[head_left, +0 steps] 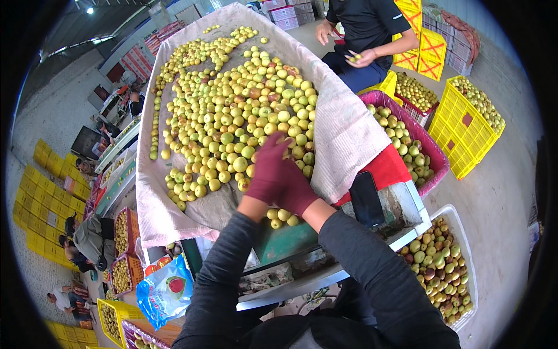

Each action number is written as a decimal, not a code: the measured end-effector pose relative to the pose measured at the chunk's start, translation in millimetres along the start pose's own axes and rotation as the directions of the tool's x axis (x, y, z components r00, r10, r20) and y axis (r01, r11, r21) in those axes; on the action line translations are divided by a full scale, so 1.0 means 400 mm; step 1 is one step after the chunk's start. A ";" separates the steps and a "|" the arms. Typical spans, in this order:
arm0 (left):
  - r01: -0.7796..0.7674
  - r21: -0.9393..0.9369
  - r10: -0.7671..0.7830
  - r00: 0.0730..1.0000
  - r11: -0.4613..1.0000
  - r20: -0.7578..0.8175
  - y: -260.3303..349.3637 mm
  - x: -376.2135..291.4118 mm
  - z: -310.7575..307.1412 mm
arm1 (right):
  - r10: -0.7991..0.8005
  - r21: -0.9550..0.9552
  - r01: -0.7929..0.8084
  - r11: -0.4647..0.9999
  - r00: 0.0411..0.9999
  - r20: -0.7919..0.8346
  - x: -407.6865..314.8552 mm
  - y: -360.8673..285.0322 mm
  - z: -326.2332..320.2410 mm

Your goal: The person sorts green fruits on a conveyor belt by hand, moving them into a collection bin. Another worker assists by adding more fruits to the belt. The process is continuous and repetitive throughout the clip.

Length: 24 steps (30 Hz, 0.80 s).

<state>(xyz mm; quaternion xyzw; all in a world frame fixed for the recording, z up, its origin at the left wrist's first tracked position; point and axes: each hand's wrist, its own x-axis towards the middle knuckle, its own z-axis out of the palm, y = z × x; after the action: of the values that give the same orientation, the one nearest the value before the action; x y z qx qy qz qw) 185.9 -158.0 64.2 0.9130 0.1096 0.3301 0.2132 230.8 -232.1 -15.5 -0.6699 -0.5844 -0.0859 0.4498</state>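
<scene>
Both of my hands wear maroon gloves and meet over a heap of small yellow-green jujube-like fruits (226,118). My left hand (267,172), blurred, reaches into the near part of the heap with its fingers over the fruits. My right hand (295,191) lies against it on the right, its fingers mostly hidden. Whether either hand holds a fruit cannot be made out. Under the heap a pale cloth (348,131) lines a long sorting table and rises at its sides. Below my wrists, a few loose fruits (282,217) rest by a green surface (285,244).
A dark phone-like object (366,198) lies at the table's right corner. Fruit fills a white bin (467,279), a plastic-lined crate (436,174) and yellow crates (462,126) on the right. A blue-white bag (165,292) sits at near left. A seated person (366,39) holds fruit across the table.
</scene>
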 end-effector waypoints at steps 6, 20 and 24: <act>0.112 0.340 -0.098 0.993 0.934 -0.060 -0.164 -0.222 -0.100 | 0.015 -0.255 -0.001 0.967 0.998 0.053 0.041 -0.037 -0.091; 0.649 0.484 -0.402 0.752 0.587 -0.522 -0.352 -0.307 -0.273 | -0.160 -0.224 0.223 0.949 0.950 0.268 0.022 -0.052 -0.072; 0.584 0.493 -0.331 0.795 0.645 -0.509 -0.390 -0.338 -0.267 | -0.121 -0.292 0.204 0.934 0.952 0.281 0.018 -0.079 -0.070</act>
<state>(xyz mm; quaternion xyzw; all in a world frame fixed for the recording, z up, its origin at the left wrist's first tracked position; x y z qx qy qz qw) 4.6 -32.1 -9.2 0.7895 0.4832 0.3749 -0.0509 217.1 -249.4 21.2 -0.6878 -0.6703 -0.1277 0.2475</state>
